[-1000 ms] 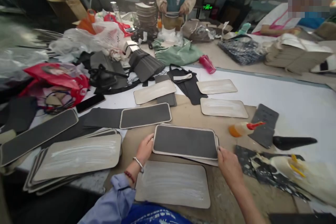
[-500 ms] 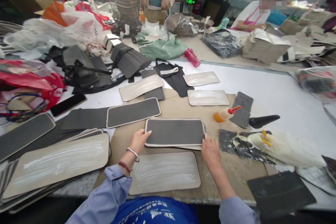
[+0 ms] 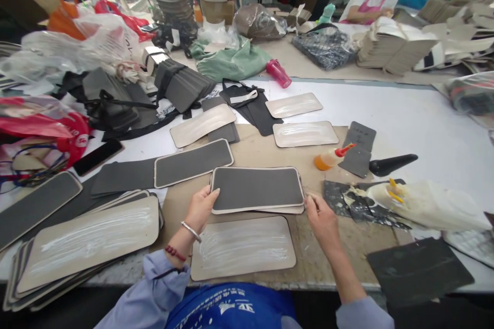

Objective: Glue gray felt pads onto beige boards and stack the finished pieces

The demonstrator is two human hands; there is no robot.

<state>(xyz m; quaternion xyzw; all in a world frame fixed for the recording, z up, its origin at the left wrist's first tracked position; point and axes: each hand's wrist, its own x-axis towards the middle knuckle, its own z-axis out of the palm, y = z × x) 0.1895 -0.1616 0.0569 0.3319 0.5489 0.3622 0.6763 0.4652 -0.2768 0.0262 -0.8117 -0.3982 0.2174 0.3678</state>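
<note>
My left hand (image 3: pixel 201 207) grips the left end of a dark grey panel with a cream border (image 3: pixel 257 188), which lies on top of another cream panel on the brown board. At the panel's right end, my right hand (image 3: pixel 322 217) has its fingers closed on the corner. Just in front of me lies a cream panel streaked with white glue (image 3: pixel 243 247). A second grey panel (image 3: pixel 193 162) lies to the left.
A stack of glue-streaked panels (image 3: pixel 85 239) sits at the left. An orange glue bottle (image 3: pixel 328 158), dark cut pieces (image 3: pixel 357 149) and a glue-smeared bag (image 3: pixel 428 205) are at the right. Two cream panels (image 3: pixel 304 133) lie farther out. Other people work at the far table.
The view has swung right and down. The grey panel is held at both ends throughout; my right hand has slipped slightly lower at its corner.
</note>
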